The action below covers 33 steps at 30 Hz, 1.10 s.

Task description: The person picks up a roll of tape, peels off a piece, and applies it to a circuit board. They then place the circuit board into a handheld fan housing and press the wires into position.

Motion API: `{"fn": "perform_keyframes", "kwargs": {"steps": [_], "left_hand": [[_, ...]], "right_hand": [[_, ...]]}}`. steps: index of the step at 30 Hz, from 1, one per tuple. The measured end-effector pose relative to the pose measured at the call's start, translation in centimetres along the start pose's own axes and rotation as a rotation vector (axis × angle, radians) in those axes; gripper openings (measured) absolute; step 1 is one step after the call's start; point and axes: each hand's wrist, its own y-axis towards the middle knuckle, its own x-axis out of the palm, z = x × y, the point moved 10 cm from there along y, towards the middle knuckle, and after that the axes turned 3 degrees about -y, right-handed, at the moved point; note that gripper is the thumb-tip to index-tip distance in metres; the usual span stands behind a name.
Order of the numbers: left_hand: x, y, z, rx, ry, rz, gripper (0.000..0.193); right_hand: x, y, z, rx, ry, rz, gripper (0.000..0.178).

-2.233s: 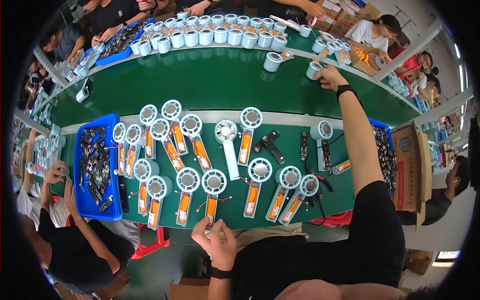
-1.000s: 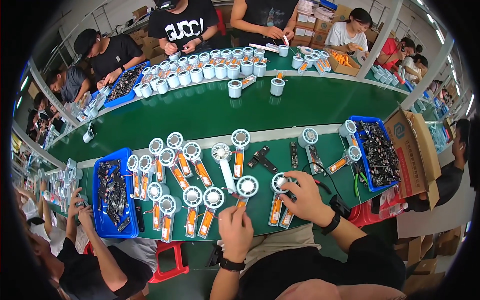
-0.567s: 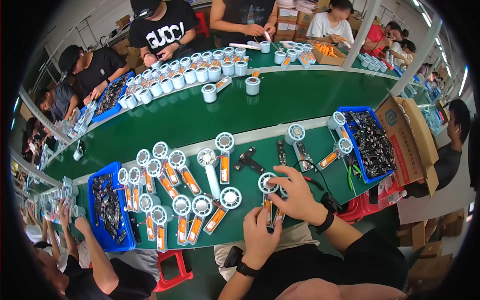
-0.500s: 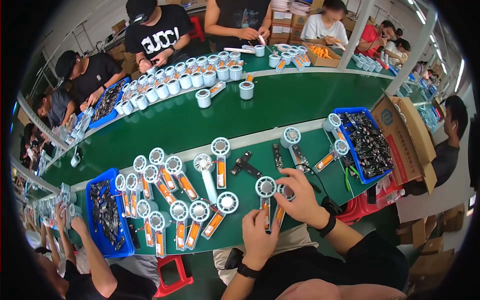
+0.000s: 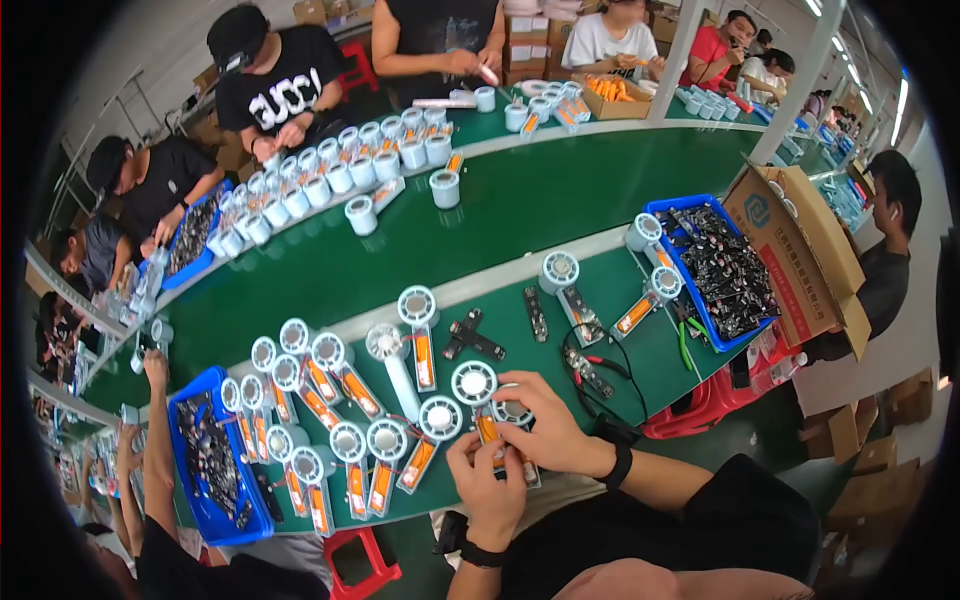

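Blue trays [image 5: 235,533] hold dark circuit boards [image 5: 715,275] while hands [image 5: 545,430] grip 1 fan handle [image 5: 488,428].

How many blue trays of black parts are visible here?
3: left tray and right tray on the near bench, far tray across the green surface; others may be hidden.
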Motion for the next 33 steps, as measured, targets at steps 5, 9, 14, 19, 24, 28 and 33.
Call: {"fn": "perform_keyframes", "kwargs": {"steps": [5,9,14,19,24,28,33], "left_hand": [[-1.9,-1.8,-1.1,-0.052,0.064,-0.022,0.027],[-2.9,-2.6,1.1,0.119,0.247,0.033,0.028],[-0.4,-4.7,3.3,0.133,0.086,-0.030,0.029],[3.3,-5.4,3.9,0.196,0.202,-0.116,0.027],[4.4,-5.3,4.1,0.217,0.082,-0.112,0.028],[1.4,-4.3,3.9,0.190,-0.070,0.014,0.025],[-1.9,-3.0,3.6,-0.069,-0.413,0.073,0.028]], "right_hand": [[-1.0,0.6,-0.3,0.040,0.001,-0.035,0.039],[-2.5,3.1,-0.5,-0.070,-0.130,-0.075,0.034],[-2.3,8.4,-2.4,-0.194,-0.357,-0.030,0.032],[0.6,11.3,3.2,0.088,-0.643,-0.255,0.032],[-2.0,11.1,4.0,0.140,-0.424,-0.200,0.026],[-6.5,6.7,1.0,0.175,-0.111,-0.014,0.018],[-3.2,-2.7,-5.8,0.050,0.088,-0.531,0.023]]}}
